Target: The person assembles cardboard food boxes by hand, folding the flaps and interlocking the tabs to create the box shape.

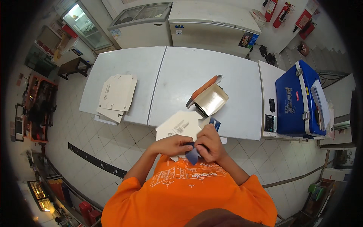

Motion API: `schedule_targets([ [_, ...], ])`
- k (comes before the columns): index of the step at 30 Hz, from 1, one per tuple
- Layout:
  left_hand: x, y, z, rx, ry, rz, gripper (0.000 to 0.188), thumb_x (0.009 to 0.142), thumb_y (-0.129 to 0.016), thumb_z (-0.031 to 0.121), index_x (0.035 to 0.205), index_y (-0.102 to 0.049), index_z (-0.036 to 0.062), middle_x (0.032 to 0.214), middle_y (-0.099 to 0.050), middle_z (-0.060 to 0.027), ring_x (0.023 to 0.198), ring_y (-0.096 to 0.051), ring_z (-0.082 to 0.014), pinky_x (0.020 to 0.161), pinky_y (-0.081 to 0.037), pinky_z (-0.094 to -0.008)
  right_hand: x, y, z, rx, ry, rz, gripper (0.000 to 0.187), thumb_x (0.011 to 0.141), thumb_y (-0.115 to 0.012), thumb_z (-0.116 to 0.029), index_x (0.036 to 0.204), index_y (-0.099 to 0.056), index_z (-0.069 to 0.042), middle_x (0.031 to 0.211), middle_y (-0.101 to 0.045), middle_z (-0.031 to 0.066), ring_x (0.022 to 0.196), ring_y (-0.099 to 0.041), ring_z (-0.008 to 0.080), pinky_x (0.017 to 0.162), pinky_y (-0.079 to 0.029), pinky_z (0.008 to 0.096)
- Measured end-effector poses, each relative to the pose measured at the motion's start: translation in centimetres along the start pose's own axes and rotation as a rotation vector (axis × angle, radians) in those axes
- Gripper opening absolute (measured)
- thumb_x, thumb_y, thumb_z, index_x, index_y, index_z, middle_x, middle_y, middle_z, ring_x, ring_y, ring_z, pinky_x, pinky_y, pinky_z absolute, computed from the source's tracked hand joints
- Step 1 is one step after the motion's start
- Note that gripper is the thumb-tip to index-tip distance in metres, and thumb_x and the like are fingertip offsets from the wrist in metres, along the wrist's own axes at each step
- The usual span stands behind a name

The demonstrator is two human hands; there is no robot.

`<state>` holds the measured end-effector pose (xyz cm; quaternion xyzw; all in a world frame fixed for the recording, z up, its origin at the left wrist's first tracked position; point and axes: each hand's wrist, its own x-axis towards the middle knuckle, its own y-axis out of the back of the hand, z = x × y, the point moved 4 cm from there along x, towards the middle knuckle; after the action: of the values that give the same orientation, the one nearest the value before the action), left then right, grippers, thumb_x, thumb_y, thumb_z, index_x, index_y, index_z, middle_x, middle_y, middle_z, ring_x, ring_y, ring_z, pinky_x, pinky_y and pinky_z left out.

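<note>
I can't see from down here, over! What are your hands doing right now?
Left hand and right hand both gripping a flat cardboard box blank, held at chest. Folded open box on the white table ahead. Nothing between them.

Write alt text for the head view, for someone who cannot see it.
Seen from above, a person in an orange shirt grips a flat white cardboard box blank with the left hand and right hand near a white table. On it sit a folded open box and a stack of blanks.
</note>
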<state>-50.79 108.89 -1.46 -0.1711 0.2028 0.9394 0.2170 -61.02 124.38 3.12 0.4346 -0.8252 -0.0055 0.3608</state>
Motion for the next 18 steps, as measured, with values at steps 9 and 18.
schedule_targets([
  [9, 0.3, -1.4, -2.7, -0.805, 0.025, -0.017, 0.029, 0.103, -0.057, 0.024, 0.116, -0.064, -0.0013, 0.1, -0.068, -0.0003, 0.088, -0.059, -0.0033, 0.078, -0.049, -0.0209, 0.3, -1.0, 1.7, -0.14, -0.256, 0.143, 0.021, 0.076, -0.066, -0.008, 0.097, -0.065, -0.004, 0.103, -0.063, 0.0128, 0.095, -0.059, 0.0333, 0.086, -0.045, 0.0431],
  [18, 0.4, -0.4, -0.6, -0.688, -0.097, 0.078, 0.029, 0.102, -0.06, 0.024, 0.114, -0.066, -0.0015, 0.092, -0.069, 0.0004, 0.082, -0.059, -0.0041, 0.073, -0.05, -0.0203, 0.6, -0.9, 1.6, -0.114, -0.243, -0.337, 0.02, 0.083, -0.065, -0.008, 0.103, -0.067, -0.003, 0.117, -0.062, 0.0164, 0.11, -0.058, 0.0367, 0.101, -0.042, 0.0462],
])
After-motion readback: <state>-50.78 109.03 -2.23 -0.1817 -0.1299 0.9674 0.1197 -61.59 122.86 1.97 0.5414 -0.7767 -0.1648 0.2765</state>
